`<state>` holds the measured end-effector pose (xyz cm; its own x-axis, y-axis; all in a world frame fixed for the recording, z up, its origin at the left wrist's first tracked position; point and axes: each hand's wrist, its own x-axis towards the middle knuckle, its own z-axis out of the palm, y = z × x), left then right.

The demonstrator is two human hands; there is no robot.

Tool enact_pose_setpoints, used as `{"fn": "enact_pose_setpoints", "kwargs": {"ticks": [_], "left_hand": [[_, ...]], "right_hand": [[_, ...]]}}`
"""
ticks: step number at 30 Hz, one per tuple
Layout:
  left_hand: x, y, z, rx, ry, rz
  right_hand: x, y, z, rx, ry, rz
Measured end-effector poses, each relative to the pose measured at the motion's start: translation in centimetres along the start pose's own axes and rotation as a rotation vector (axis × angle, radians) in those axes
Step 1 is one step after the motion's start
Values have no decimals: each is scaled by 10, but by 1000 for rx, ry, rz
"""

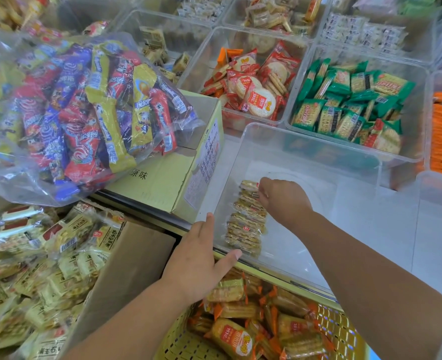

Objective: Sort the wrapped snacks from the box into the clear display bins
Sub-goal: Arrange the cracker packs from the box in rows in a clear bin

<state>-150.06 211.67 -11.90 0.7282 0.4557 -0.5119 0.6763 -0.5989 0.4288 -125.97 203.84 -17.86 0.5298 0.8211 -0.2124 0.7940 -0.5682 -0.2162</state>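
Right hand (283, 201): reached into the clear bin (303, 152), fingertips together on the top packet of a row of wrapped biscuits (247, 219).
Left hand (201, 263): lay flat, fingers spread and holding nothing, on the bin's near-left corner, just left of the row.
Wrapped biscuits: lined up along the bin's left wall, from the right fingertips back toward the left thumb.
Basket (183, 344): yellow, under the left wrist, filled with orange-ended packets (240, 336).
Cardboard box (167, 178): beyond the left hand, beside the bin.
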Motion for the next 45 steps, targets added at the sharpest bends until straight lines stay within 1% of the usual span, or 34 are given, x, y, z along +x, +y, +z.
{"fn": "enact_pose_setpoints", "kwargs": {"ticks": [4,5,8,11,13,15,18,19,23,27,31,33,36,39,40,42,45], "left_hand": [[-1,0,0,1,-4,0],[-1,0,0,3,-6,-1],[-1,1,-1,-4,-12,-8],[-1,1,0,-3,-11,-9],[0,1,0,0,-16,-10],[-1,2,-1,-4,-21,-10],[-1,2,-1,-11,-21,-13],[-1,3,-2,-9,-21,-15],[0,3,-2,-5,-12,-19],[0,3,-1,-19,6,-16],[-4,4,0,-63,26,-22],[-13,4,-2,-74,42,-10],[-42,-2,-9,-78,113,77],[-87,-18,-19,-117,247,226],[-105,-27,-24,-135,310,257],[-139,-52,-33,-154,445,260],[-183,-100,-46,-196,636,168]], "right_hand": [[-4,6,0,47,126,-109],[-2,7,-1,39,116,-125],[2,7,-3,-58,-33,-145],[3,12,-10,-100,-113,-166],[4,16,-14,-72,-140,-203],[6,17,-15,37,-153,-224],[4,13,-11,335,-247,-145],[3,10,-10,377,-281,-119],[6,-2,3,301,-321,-143],[4,-5,3,339,-320,-102],[-5,-11,-2,228,-328,-31],[-15,-21,-9,233,-297,-3],[-36,-42,-22,282,-230,27],[-63,-80,-33,343,-59,17],[-74,-99,-36,368,12,-16],[-98,-142,-39,414,113,-115],[-133,-212,-38,453,135,-313]]}}
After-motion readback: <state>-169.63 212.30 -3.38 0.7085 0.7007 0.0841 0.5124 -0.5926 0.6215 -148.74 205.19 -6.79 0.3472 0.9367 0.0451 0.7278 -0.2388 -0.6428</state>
